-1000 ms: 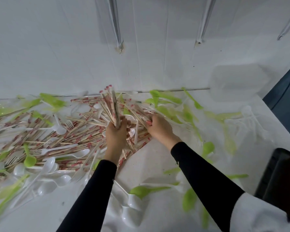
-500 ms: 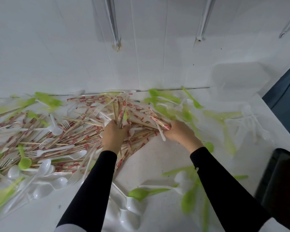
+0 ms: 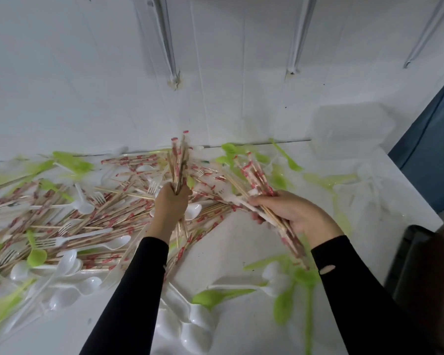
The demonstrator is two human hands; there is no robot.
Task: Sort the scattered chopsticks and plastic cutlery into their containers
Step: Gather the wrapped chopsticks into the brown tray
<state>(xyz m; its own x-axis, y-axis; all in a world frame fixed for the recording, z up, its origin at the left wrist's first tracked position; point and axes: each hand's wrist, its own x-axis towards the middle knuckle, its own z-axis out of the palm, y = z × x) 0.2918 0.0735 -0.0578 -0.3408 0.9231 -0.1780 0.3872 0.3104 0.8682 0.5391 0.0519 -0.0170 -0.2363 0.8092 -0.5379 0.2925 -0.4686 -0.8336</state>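
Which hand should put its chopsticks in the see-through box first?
Probably the right. The right hand grips a slanted chopstick bundle and is nearer the clear box at the far right corner. The left hand holds its upright bundle farther away, above the pile.

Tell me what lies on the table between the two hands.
In the head view, a white spoon lies beside the left hand, then loose wrapped chopsticks stretch across to the right hand.

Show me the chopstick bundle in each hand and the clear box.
Left-hand chopstick bundle (image 3: 179,161): head view, wrapped upper part.
Right-hand chopstick bundle (image 3: 254,175): head view, wrapped ends.
Clear box (image 3: 354,131): head view, front wall.
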